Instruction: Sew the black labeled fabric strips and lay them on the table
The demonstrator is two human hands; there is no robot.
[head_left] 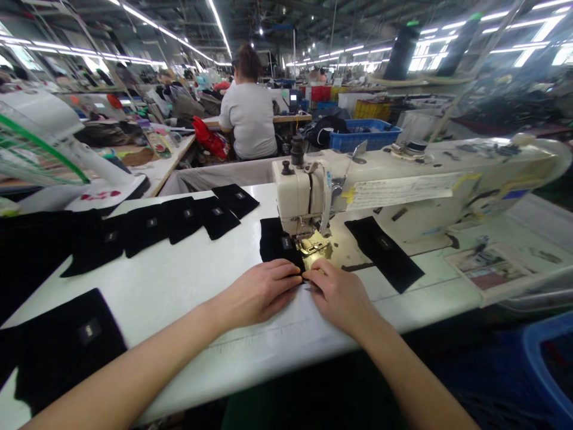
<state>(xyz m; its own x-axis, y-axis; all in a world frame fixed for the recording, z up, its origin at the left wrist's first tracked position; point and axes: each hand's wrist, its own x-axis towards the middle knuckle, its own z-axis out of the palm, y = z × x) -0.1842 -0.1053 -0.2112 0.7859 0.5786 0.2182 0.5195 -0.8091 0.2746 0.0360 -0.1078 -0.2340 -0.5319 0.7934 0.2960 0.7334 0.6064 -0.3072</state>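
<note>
Both hands meet at the near corner of a black fabric piece (273,240) with a small dark label, which lies partly beneath the head of a cream sewing machine (298,200). My left hand (262,291) pinches the fabric's near edge from the left. From the right, my right hand (342,295) has its thumb and fingers pressed together at the same corner, just in front of the lit metal needle plate (319,248). The fingertips nearly touch. Another labelled black piece (389,257) lies on the machine bed to the right.
Overlapping labelled black pieces (183,220) run along the table's left side, with a larger one (71,346) near my left forearm. A white fan (49,143) stands at the far left. Beyond the machine are a seated person (249,113) and a blue basket (364,138).
</note>
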